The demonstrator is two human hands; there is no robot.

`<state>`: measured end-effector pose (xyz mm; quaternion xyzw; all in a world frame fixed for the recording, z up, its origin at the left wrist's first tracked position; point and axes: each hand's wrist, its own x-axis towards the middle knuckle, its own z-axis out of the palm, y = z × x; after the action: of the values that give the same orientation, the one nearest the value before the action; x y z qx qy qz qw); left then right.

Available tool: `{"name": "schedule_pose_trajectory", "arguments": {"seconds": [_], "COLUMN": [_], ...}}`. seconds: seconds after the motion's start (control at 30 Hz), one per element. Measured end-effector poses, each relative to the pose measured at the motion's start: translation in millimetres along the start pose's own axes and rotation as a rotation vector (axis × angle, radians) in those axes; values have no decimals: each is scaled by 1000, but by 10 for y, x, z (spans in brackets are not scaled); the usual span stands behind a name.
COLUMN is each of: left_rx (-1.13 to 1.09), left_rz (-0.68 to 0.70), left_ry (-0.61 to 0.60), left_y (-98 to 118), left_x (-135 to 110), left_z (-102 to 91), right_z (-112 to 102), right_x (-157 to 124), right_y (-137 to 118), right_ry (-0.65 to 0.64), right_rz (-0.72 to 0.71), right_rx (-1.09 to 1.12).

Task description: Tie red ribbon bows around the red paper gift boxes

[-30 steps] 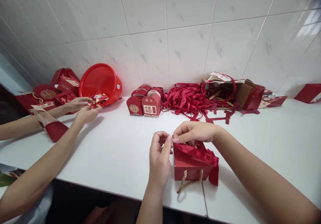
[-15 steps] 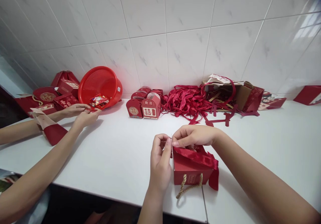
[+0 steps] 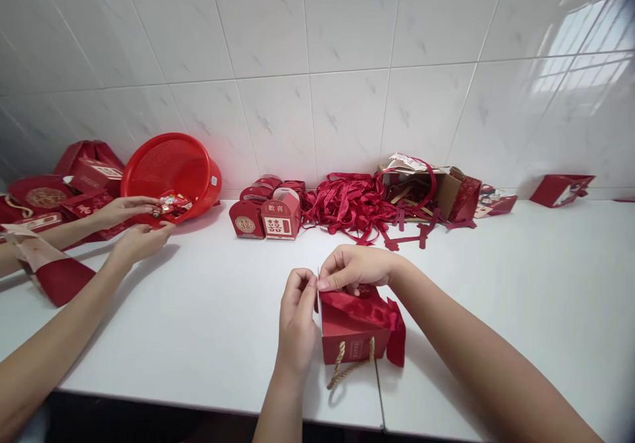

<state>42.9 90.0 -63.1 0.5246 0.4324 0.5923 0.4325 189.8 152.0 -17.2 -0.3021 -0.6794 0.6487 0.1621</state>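
Red box (image 3: 356, 349), edge pinched by left fingers (image 3: 306, 295) and right fingers (image 3: 333, 280), has its far side hidden.

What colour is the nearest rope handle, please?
The rope handle is gold, seen best in the head view.

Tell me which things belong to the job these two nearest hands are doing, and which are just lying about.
In the job:
red bag, with left hand and right hand at its edge
red ribbon across it

Seemingly just lying about:
small red boxes
ribbon pile
open bag
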Motion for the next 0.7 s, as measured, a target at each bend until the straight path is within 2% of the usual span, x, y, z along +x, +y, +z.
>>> {"name": "schedule_pose_trajectory", "arguments": {"seconds": [0.23,0.33,0.37,0.43,0.53,0.63,0.7], "left_rx": [-36,88,186,481,980,1210,1132], "left_rz": [-38,-24,-16,-5,-21,-83,-51], "left_ry": [-59,-103,-112,-97,-30,81,202], "left_y": [-57,-141,-176,-248,-317,-271,-182], "left_x": [44,56,57,57,57,71,94], "left_z": [-2,-43,-90,-262,-668,-1015,-1065], "right_z": [-22,-64,-68,-44,54,177,256], "right_x": [8,-98,-160,-322,-619,-887,-989], "right_y": [-20,-107,-149,-236,-295,-170,8], "right_ry": [73,147,206,410,761,926,968], "right_rz": [51,15,-35,-174,-305,-231,-141], "right_rx": [12,62,80,87,24,-56,-118]}}
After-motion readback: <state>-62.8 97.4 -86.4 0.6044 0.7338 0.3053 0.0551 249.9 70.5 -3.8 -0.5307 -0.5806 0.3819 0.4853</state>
